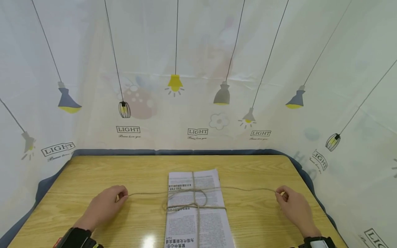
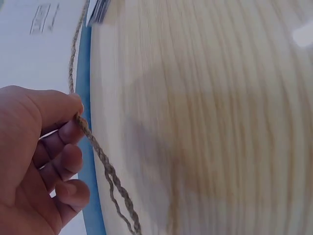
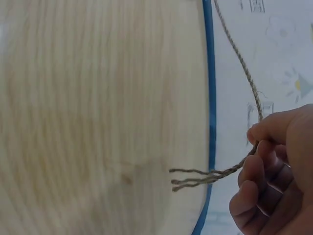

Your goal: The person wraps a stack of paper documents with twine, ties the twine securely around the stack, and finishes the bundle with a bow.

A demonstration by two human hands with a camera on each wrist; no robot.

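A stack of newspapers [image 1: 211,220] lies on the table with twine [image 1: 210,207] crossed around it both lengthwise and across. Over its upper part the twine makes a loose loop, and its two ends run out sideways. To the left of the stack, my left hand [image 1: 107,203] pinches one end between thumb and forefinger; in the left wrist view a doubled tail of twine [image 2: 115,178] hangs past the fingertips. On the opposite side my right hand [image 1: 293,205] pinches the other end, whose frayed strands [image 3: 195,181] stick out beyond the fingers in the right wrist view.
The wooden table [image 1: 124,168] has a dark blue edge [image 1: 173,152] along its back and sides. Behind and beside it hangs a pale cloth [image 1: 149,41] printed with lamps and lettering. Both wrists wear dark bands [image 1: 75,237].
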